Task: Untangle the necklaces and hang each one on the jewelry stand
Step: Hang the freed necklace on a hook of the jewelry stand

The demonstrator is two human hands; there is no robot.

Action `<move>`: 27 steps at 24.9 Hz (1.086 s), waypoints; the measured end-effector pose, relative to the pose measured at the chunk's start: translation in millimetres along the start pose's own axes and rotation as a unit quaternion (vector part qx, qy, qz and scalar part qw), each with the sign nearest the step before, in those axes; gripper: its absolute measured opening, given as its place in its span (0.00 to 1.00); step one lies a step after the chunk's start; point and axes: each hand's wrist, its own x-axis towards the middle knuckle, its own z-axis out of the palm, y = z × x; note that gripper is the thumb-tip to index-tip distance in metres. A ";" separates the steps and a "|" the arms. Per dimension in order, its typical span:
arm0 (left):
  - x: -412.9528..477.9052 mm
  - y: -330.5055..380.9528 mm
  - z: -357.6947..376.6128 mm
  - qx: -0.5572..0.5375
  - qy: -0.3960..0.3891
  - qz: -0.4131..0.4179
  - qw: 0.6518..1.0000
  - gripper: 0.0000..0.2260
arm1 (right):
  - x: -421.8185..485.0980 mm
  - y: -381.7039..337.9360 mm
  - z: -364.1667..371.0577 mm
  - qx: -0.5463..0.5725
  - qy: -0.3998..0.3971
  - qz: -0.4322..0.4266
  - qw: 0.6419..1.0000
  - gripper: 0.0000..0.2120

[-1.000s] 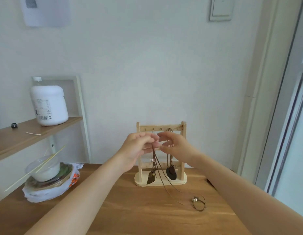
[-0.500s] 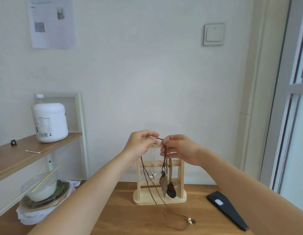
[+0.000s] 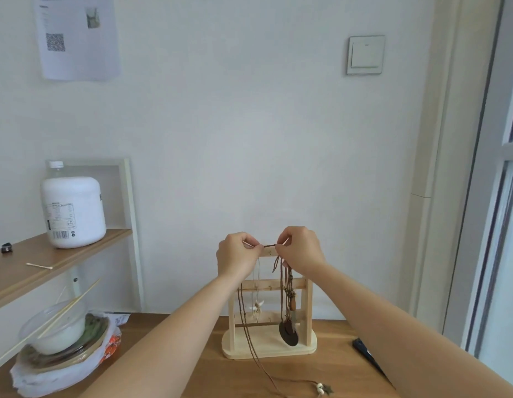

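The jewelry stand is made of pale, matt, bare-looking wood; the necklace cords are seen as matt brown cord; the table is finished in smooth, faintly sheened wood grain; the jar is moulded in white, slightly glossy plastic.

Left wall shelf: white jug, cotton swab, small black object. Table, near left: clear bowl with chopsticks, on plates in a plastic bag. Right edge: dark flat object. Far wall: printed sheet, light switch.
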 end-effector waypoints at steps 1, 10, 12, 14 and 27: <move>2.2 -1.7 5.1 0.021 0.004 0.009 1.000 0.05 | 1.6 2.9 3.4 -0.003 0.003 -0.002 1.000 0.07; -19.9 -37.0 27.6 0.038 0.005 0.131 0.991 0.03 | -18.3 50.4 43.3 0.058 -0.009 0.000 0.998 0.07; -28.6 -44.4 29.2 -0.045 -0.004 0.076 0.996 0.03 | -24.6 59.2 49.8 0.092 -0.014 0.035 0.995 0.08; -38.9 -54.8 33.1 -0.113 -0.006 0.021 0.993 0.02 | -31.3 70.3 55.3 0.100 -0.024 0.053 0.993 0.07; -90.4 -107.3 52.5 -0.147 -0.076 -0.012 0.986 0.09 | -114.2 95.0 111.5 0.308 -0.176 0.143 0.924 0.14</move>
